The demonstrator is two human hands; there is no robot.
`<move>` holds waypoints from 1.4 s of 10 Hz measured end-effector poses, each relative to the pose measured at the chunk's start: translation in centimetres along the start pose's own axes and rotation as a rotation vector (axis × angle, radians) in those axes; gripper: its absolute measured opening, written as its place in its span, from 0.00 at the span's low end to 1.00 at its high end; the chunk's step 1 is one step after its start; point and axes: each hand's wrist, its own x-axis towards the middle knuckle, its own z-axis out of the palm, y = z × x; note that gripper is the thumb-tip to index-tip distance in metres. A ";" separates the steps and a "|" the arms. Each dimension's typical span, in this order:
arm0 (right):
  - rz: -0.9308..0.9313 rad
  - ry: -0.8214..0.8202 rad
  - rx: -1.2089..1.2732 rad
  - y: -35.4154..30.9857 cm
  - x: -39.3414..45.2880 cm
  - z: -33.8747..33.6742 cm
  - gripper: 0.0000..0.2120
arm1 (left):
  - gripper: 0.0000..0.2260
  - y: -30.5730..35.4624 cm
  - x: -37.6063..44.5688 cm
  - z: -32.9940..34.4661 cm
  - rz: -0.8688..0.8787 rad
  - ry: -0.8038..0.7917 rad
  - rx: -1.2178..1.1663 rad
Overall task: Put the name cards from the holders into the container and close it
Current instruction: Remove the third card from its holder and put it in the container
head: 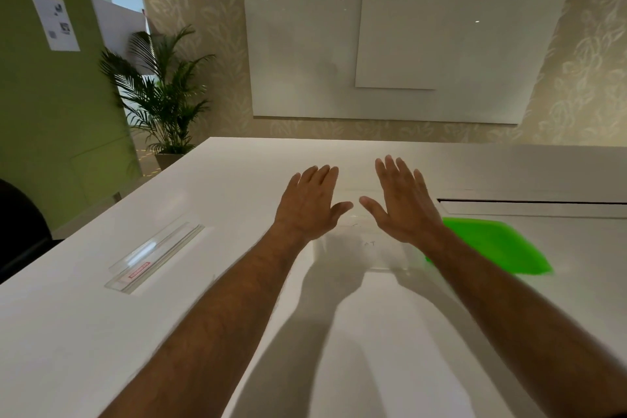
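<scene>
A white table (101,332) fills the lower view, its far edge meeting a patterned wall with a glossy white board (305,54). A narrow dark slot (529,202) runs across the tabletop at the right. A potted palm (163,88) stands on the floor past the table's far left corner, beside a green wall bearing a printed sheet (54,21).

Both bare forearms stretch forward over the table. The left hand (310,204) and right hand (403,205) are spread flat, palms down, fingers extended and slightly fanned, thumbs pointing toward each other with a small gap between the tips. Neither hand grips anything.

Below and between the hands lies the container (363,251), a clear, nearly colourless box whose edges barely show against the white surface; faint handwritten marks are visible through it, too small to read. Whether the hands touch it cannot be told.

A bright green lid (498,248) lies flat on the table just right of the container, partly hidden by the right wrist.

Well apart to the left lies a holder (156,256), a long clear plastic strip set diagonally, with a small red label near its closer end. Whether it has a card in it cannot be told.
</scene>
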 end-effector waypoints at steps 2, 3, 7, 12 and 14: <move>0.021 0.070 -0.054 -1.9 -1.9 1.0 0.43 | 0.41 0.5 -3.0 0.8 -0.093 -0.008 0.112; 0.023 0.088 -0.045 -2.8 -2.6 1.2 0.44 | 0.42 0.2 -4.5 0.9 -0.140 0.014 0.134; -0.121 0.110 0.009 -7.3 -3.1 1.5 0.43 | 0.46 -2.3 -8.2 -0.4 -0.293 0.016 0.183; -0.301 0.060 0.149 -14.9 -3.2 3.3 0.43 | 0.46 -7.3 -14.7 -1.7 -0.477 -0.040 0.251; -0.393 0.034 0.195 -18.6 -3.7 4.1 0.43 | 0.48 -9.4 -18.2 -2.5 -0.569 -0.081 0.237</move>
